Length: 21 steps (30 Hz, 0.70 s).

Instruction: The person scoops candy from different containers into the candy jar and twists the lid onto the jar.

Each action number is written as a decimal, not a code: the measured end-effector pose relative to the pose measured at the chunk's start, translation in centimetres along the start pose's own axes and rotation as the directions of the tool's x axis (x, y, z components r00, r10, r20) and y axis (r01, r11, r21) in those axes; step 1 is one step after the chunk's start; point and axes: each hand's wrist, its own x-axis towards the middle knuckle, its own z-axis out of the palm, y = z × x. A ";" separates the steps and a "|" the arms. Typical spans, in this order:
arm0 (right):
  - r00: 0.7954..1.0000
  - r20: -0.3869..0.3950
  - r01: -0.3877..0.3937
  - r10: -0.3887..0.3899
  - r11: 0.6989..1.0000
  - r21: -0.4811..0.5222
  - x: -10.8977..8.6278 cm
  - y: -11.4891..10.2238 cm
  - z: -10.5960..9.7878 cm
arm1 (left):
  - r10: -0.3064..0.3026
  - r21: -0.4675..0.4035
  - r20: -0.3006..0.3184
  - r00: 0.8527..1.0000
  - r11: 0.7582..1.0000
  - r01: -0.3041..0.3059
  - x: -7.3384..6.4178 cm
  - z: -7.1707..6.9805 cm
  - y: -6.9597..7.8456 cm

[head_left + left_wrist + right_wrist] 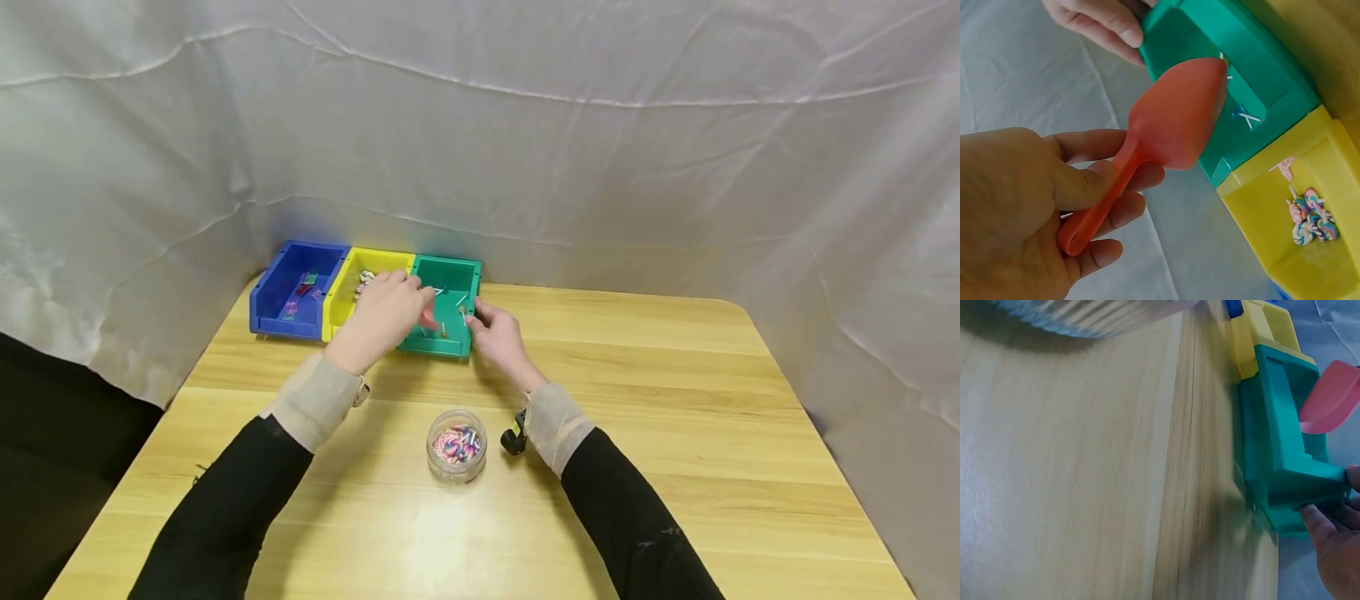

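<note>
My left hand (386, 315) grips a red plastic scoop (1175, 115) by its handle. The scoop's blade is over the green bin (438, 348), tipped down toward it. Inside that bin lie several small white-stick pieces (1249, 119), some with coloured ends. At the bin's right side, my right hand (501, 337) holds the wall, with fingertips at the rim and outer side (1313, 519). Next to it, the yellow bin (1247, 215) contains several tiny swirl lollipops (1315, 219).
A blue bin (288, 327) with small translucent coloured pieces (303, 289) stands left of the yellow one. Nearer on the wooden table (675, 433) is a clear round jar (456, 473) of swirl-patterned pieces (457, 443). Grey cloth (540, 167) hangs behind the bins.
</note>
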 end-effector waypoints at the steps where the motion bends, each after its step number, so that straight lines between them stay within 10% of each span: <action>1: 1.000 0.003 0.001 -0.001 1.000 0.008 0.0 -0.1 0.1 | 0.006 0.023 0.012 1.000 1.000 -0.006 0.2 0.0 0.0; 11: 0.999 0.033 -0.022 0.021 0.999 0.030 0.0 -0.6 0.6 | 0.007 0.215 0.184 0.983 0.975 -0.048 1.2 0.2 0.1; 21: 1.000 0.011 -0.019 0.019 1.000 0.005 0.2 -0.3 0.6 | -0.025 0.200 0.253 0.967 0.979 -0.027 1.9 0.9 0.5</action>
